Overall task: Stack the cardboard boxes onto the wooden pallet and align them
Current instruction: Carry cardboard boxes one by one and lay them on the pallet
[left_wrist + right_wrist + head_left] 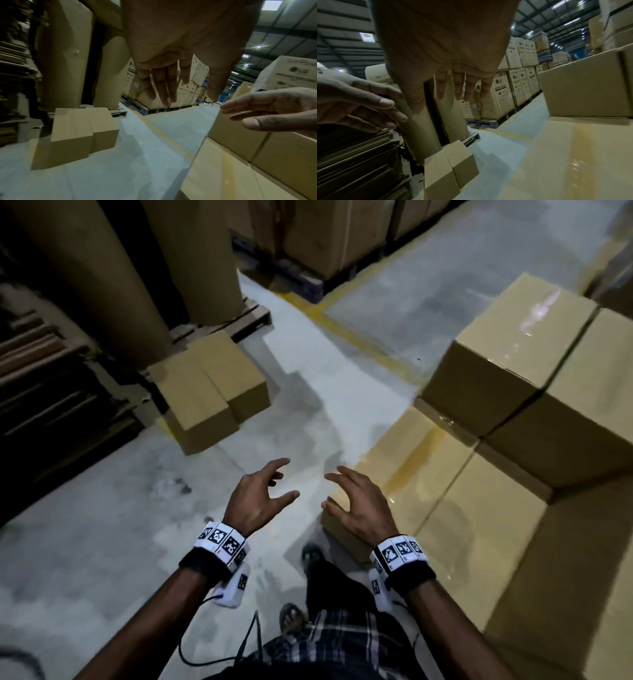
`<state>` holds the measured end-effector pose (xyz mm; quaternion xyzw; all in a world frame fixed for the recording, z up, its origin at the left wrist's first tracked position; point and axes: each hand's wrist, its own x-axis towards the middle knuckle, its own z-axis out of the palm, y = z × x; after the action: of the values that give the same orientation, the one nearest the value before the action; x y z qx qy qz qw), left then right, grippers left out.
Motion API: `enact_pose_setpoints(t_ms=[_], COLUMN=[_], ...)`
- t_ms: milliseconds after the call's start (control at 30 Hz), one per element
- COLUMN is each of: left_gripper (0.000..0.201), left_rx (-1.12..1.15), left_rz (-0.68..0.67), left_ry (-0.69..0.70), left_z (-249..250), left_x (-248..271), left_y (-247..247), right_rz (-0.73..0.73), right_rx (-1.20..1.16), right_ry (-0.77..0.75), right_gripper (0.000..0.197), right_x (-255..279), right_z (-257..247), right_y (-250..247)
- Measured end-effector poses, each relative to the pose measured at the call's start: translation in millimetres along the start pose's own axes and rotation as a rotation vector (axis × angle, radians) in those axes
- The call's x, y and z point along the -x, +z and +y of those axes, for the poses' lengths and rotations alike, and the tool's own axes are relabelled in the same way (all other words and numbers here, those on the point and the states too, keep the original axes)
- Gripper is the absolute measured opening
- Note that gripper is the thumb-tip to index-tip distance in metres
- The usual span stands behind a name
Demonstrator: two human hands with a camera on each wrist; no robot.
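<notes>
Two plain brown cardboard boxes (209, 392) are sitting touching on the grey floor (102, 529), long axes running away; left hand (255, 498) and right hand (359, 505) are hovering released, grasping nothing.

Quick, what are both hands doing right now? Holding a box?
Left hand: open, fingers spread, holding nothing.
Right hand: open, fingers spread, holding nothing, above the corner of a cardboard box.
</notes>
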<state>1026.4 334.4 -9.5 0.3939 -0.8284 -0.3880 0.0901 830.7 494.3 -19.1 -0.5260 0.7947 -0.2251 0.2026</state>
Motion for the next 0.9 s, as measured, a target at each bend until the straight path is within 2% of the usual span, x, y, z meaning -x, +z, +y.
enact_pose_setpoints(t_ms=[200, 533, 733, 900], left_gripper=[0.073, 0.079, 0.08, 0.078], left_rx=[0.022, -0.049, 0.015, 0.069], left_rz=[0.061, 0.067, 0.047, 0.008], left_ry=[-0.101, -0.287, -0.378, -0.436], left_z=[-55, -122, -158, -202], left_x=[-96, -272, -355, -435], left_y=[-62, -169, -198, -218], right_rz=[-0.036, -0.14, -0.22, -0.305], right_rx=[0.008, -0.071, -0.052, -0.013], right_ry=[-0.071, -0.095, -0.124, -0.072], right_gripper=[0.057, 0.061, 0.06, 0.062], right_x=[-156, -424, -543, -642], right_z=[-13, -54, -80, -87], right_y=[24, 34, 37, 56])
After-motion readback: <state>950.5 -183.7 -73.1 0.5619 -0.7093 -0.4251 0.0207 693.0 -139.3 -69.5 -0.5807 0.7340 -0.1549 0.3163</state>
